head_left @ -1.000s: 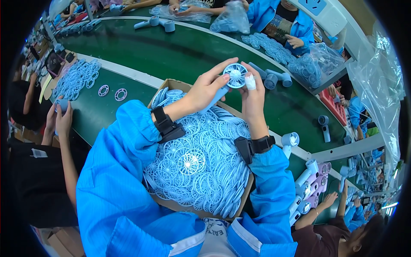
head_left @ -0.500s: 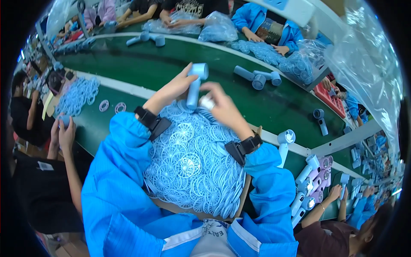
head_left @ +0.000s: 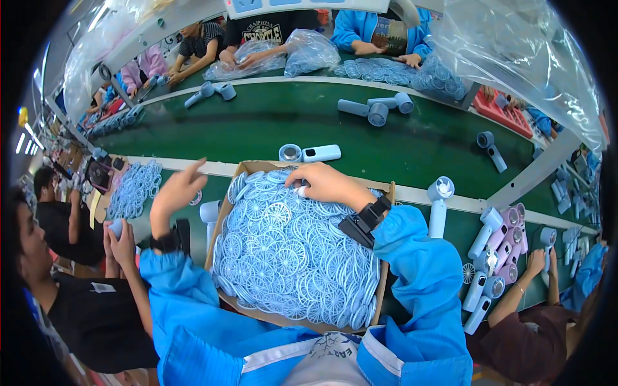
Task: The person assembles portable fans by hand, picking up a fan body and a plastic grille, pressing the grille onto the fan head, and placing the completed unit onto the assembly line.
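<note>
A cardboard box (head_left: 384,283) in front of me is heaped with light blue round fan grilles (head_left: 290,257). My right hand (head_left: 328,184) rests on the far part of the heap, its fingers curled down against the grilles. A small white wrap or piece shows at those fingertips; what they pinch is hidden. My left hand (head_left: 178,193) is raised left of the box, fingers apart and holding nothing. Just beyond the box a blue handheld fan (head_left: 322,153) lies on the green belt. Another blue fan (head_left: 210,213), partly hidden, is between my left hand and the box.
To the right, a blue fan (head_left: 439,206) stands near a group of blue and purple fans (head_left: 496,248). More fans (head_left: 376,112) lie on the belt (head_left: 270,122). A pile of blue rings (head_left: 134,190) sits at left. Co-workers sit on both sides and across.
The fan that my left hand held upright now lies on the belt beyond the box. My left hand has moved left, and my right hand has come down onto the grilles.
</note>
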Demonstrator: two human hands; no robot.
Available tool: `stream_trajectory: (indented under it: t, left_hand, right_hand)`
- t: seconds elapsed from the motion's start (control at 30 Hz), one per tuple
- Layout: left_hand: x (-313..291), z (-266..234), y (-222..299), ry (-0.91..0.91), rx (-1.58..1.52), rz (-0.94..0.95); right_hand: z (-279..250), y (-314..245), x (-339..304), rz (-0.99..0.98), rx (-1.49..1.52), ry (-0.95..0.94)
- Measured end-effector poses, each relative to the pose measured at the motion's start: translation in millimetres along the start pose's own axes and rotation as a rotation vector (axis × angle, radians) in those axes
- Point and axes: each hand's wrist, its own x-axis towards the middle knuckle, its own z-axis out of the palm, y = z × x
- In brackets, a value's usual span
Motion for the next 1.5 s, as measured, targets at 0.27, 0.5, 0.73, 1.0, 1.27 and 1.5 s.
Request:
stream_trajectory:
  t: [0.27,0.5,0.73,1.0,1.27,1.5]
  left_hand:
    - [-54.8,74.1,-37.3,-0.065,-0.031,0.049]
    - [-29.6,77.0,-58.6,0.143,-0.243,0.122]
    - [28.1,7.0,10.3,0.216,-1.222,0.130]
    - [61.9,65.6,166.4,0.074,-1.348,0.239]
    - [71.7,96.3,136.9,0.130,-1.138,0.430]
    - [62.7,109.4,145.6,0.111,-1.341,0.439]
  right_hand:
    - [0.2,-11.8,-3.7,0.002,-0.079,0.021]
    - [-0.9,-9.3,-9.3,-0.083,-0.169,0.178]
    - [-3.5,-17.0,-7.6,-0.074,-0.099,0.505]
    - [-15.6,10.9,-1.9,0.136,0.479,0.889]
    - [-15.9,-2.3,4.0,0.097,0.549,0.993]
    - [-14.4,-7.9,4.4,-0.024,0.633,0.996]
